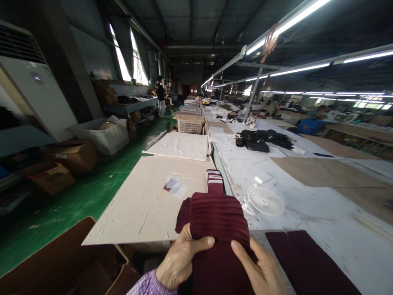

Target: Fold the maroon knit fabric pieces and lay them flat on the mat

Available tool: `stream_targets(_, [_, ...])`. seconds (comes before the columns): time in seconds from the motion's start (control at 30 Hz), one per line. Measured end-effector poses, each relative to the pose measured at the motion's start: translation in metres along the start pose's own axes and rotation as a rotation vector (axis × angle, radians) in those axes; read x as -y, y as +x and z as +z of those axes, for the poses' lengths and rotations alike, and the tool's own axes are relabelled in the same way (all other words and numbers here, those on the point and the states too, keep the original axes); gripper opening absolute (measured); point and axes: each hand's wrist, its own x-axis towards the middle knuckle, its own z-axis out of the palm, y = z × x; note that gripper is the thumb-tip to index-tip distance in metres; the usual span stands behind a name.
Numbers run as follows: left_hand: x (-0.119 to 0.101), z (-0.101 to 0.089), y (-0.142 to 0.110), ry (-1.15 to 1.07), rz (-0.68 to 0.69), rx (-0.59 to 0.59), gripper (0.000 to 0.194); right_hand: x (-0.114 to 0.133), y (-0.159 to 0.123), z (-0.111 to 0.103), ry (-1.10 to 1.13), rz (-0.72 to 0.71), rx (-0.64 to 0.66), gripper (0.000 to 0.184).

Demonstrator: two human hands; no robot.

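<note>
Cloth (218, 221) in dark maroon is nearest me, at lower centre, a bundle whose upper part shows a row of ridged layers. I grip it from both sides: my left hand (181, 256) and my right hand (260, 266) each lay a thumb across the front, with the other fingers mostly hidden at the sides and behind. A purple checked cuff (152, 283) circles my left wrist. To my left gapes an open cardboard box (58, 262); to my right, flat maroon panels (310, 262) lie on a white-covered table (322, 209).

Just beyond the bundle is a wrinkled beige board (132, 205) bearing some pale paper pieces (176, 187) and, at its right edge, a stack of maroon strips (215, 183) with white bands. Right of these, a white fan (265, 200) sits on the table. Farther along are dark garments (256, 140) on the table and, to the left, a pale plastic crate (190, 126). Well beyond, a person (161, 98) stands on the green floor (113, 180) near tall windows (139, 61). Tube lights (302, 18) run overhead.
</note>
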Motion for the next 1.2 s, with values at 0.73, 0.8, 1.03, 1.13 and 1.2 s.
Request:
stream_targets(0.73, [-0.009,0.007,-0.013,0.082,-0.052,0.102,0.031,0.012,0.025,-0.028,-0.106,-0.426,-0.284,0.019])
stream_targets(0.8, [-0.009,0.006,-0.013,0.081,-0.048,0.088,0.031,0.012,0.024,-0.027,-0.103,-0.427,-0.279,0.015])
stream_targets(1.03, [-0.005,-0.001,-0.012,0.081,-0.042,0.051,0.028,0.017,0.022,-0.022,-0.070,-0.498,-0.364,0.005])
stream_targets(1.13, [-0.003,-0.003,-0.012,0.081,-0.039,0.042,0.026,0.019,0.020,-0.020,-0.075,-0.559,-0.404,0.006])
stream_targets(1.2, [-0.002,-0.004,-0.012,0.080,-0.033,0.047,0.026,0.021,0.019,-0.019,-0.072,-0.584,-0.424,0.007])
